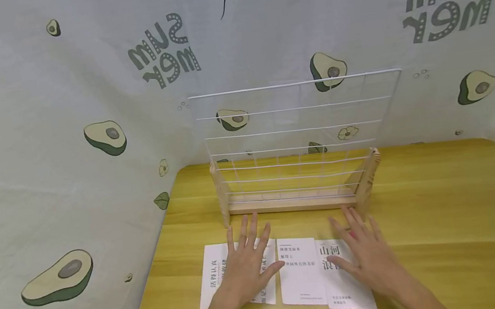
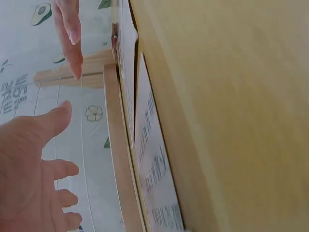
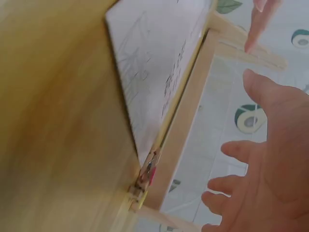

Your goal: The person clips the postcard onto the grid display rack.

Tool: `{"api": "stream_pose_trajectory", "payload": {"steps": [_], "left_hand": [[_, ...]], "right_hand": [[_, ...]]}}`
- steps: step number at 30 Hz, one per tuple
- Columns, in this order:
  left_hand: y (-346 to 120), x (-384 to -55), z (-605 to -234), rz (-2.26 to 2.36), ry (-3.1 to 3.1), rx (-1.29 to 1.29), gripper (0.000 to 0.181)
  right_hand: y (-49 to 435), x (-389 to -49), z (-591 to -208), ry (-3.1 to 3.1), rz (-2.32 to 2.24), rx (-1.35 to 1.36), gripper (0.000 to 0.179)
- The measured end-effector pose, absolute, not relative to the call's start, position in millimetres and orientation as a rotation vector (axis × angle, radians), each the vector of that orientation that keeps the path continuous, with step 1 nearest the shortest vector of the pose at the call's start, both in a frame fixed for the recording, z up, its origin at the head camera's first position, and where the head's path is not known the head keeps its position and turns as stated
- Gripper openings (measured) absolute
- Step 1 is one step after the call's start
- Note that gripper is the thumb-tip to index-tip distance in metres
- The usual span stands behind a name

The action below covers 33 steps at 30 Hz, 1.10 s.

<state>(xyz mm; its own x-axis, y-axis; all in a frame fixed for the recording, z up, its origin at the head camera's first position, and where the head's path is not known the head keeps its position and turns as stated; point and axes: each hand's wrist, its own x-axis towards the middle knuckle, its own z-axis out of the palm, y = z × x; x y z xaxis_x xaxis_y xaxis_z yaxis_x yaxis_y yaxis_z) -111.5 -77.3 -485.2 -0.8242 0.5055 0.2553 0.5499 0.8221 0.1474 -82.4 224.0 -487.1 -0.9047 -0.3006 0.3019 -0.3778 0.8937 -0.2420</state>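
Observation:
My left hand (image 1: 244, 270) is spread with straight fingers over the leftmost printed white cards (image 1: 207, 280), apparently just above them. My right hand (image 1: 370, 256) is spread in the same way over the rightmost white card (image 1: 351, 288), and it holds nothing. Between the hands lies another white card (image 1: 301, 280) with dark lettering. A small heap of clips (image 3: 147, 174), one with a pink part, sits beside the cards in the right wrist view. In the head view the right hand mostly hides it. Behind the cards stands a white wire grid rack (image 1: 296, 162) on a wooden base (image 1: 290, 203).
The yellow wood-grain table (image 1: 445, 221) extends to the right of the cards. A pale cloth (image 1: 44, 206) printed with avocados and lettering hangs behind the table and along its left side. The rack's wooden side posts (image 1: 367, 182) tilt outward.

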Motion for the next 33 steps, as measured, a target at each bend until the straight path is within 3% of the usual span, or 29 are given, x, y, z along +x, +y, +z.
{"api": "stream_pose_trajectory", "payload": {"steps": [13,21,33], "left_hand": [[-36.3,-106.6,-483.7,-0.354,-2.916,-1.015,0.076],[-12.8,-108.6,-486.8,-0.31,-2.934,-1.06,0.076],[18.9,-125.7,-493.2,-0.311,-2.911,-1.174,0.092]], "right_hand": [[254.3,-83.4,-488.1,-2.847,0.579,0.365,0.064],[266.7,-97.3,-493.1,-2.688,0.517,0.408,0.045],[278.6,-101.2,-494.0,-2.862,0.636,0.213,0.043]]}}
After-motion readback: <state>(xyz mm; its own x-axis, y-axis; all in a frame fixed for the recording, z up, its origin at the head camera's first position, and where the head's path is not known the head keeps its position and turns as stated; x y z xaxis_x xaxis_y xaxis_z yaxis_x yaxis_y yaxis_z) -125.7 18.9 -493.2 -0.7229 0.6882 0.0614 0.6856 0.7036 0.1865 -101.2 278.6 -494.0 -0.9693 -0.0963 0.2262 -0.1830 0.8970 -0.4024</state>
